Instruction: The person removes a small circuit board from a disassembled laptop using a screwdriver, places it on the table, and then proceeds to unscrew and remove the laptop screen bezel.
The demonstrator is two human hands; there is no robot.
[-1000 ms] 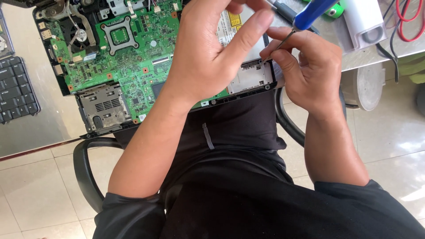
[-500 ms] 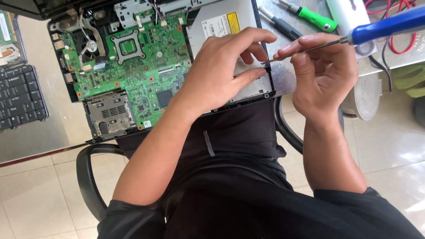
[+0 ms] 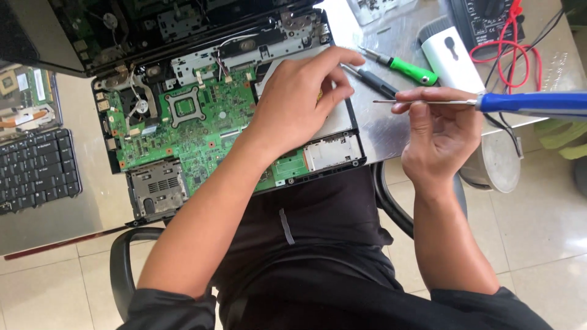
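From the head camera, the left hand [image 3: 302, 101] lay spread, fingers resting on the silver optical drive [image 3: 342, 119] in the opened laptop's [image 3: 183, 131] right side. The right hand [image 3: 437, 131], just right of it, pinched a blue-handled screwdriver [image 3: 483, 102], whose shaft ran level, tip pointing left toward the drive.

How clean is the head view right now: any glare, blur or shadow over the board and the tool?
Head view: daylight is bright and even; the green laptop circuit board reads sharp. The bare metal tabletop shows soft glare. The blue-handled screwdriver in the right hand looks slightly smeared at the frame edge. The left hand covers the silver optical drive and casts little shadow.
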